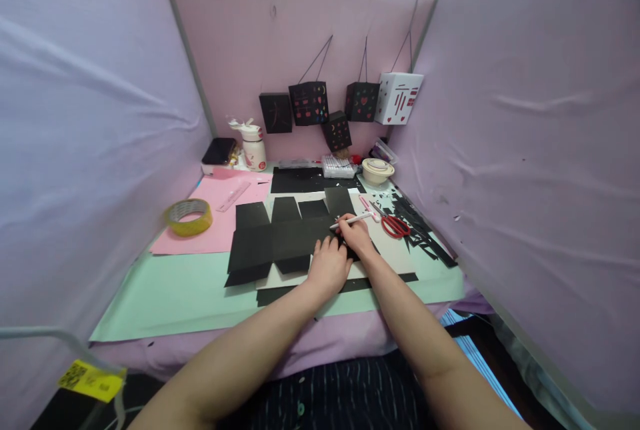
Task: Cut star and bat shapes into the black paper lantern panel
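A black card cut-out (295, 238) with flaps and fold lines lies on a white board (395, 260). My left hand (330, 262) rests on the card's right part, palm down and fingers spread. Just right of it, my right hand (355, 233) is closed around a slim white pen-like tool (359, 218). The tool slants, its tip pointing left and low over the card. I cannot tell whether that tip touches the card. Both hands hide part of the card. Red-handled scissors (395, 226) lie right of my right hand, beside a pink-and-white tool (369, 207).
Yellow tape (189, 218) and a ruler (234, 197) lie on pink paper (215, 233) at left. Black scraps (425, 237) cover the right side. Behind are a white bottle (254, 148), a round container (377, 171) and a marker case (339, 167). Paper lanterns (309, 103) hang above.
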Available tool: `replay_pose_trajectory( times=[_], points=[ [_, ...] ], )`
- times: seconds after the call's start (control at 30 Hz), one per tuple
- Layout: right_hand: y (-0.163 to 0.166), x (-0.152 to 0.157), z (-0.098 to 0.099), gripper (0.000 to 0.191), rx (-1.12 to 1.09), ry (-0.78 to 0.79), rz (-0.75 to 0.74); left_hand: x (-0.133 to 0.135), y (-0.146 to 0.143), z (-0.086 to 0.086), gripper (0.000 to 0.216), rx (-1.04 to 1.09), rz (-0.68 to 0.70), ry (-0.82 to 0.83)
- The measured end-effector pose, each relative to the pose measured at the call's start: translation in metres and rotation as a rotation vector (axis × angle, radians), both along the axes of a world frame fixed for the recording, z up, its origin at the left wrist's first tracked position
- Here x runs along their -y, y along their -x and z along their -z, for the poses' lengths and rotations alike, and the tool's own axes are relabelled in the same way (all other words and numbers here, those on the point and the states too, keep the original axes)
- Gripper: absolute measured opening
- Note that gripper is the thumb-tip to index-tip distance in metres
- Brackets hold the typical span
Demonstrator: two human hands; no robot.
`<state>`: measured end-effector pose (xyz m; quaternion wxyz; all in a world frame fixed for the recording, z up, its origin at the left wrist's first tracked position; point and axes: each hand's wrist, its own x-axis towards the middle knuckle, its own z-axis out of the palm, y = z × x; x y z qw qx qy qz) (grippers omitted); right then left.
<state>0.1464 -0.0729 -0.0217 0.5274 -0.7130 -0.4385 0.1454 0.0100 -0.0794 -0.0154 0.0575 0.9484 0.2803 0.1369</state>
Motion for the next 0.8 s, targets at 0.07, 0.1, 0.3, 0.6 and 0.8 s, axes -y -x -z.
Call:
replay_pose_trajectory(
  times=[0.07, 0.1, 0.3, 0.6, 0.8],
  points=[
    [-0.0005, -0.0002, 0.0007, 0.019, 0.0, 0.001, -0.003, -0.0001, -0.0001, 0.0003, 0.032, -0.001, 0.0, 0.0],
    [-0.0006, -0.0002, 0.0007, 0.019, 0.001, 0.001, -0.004, -0.0002, -0.0002, 0.0004, 0.032, -0.003, 0.0, -0.001],
    [0.0002, -0.001, 0.001, 0.019, 0.012, 0.004, -0.013, -0.0004, 0.0002, 0.0001, 0.035, -0.009, 0.002, -0.017],
    [0.0016, -0.001, 0.0006, 0.018, 0.002, 0.014, -0.048, -0.0005, 0.0002, -0.0005, 0.034, -0.015, -0.003, -0.029],
    [0.0022, -0.0006, -0.0003, 0.018, 0.01, 0.011, -0.035, -0.0005, 0.0002, 0.0001, 0.034, -0.003, -0.002, -0.026]
  ],
)
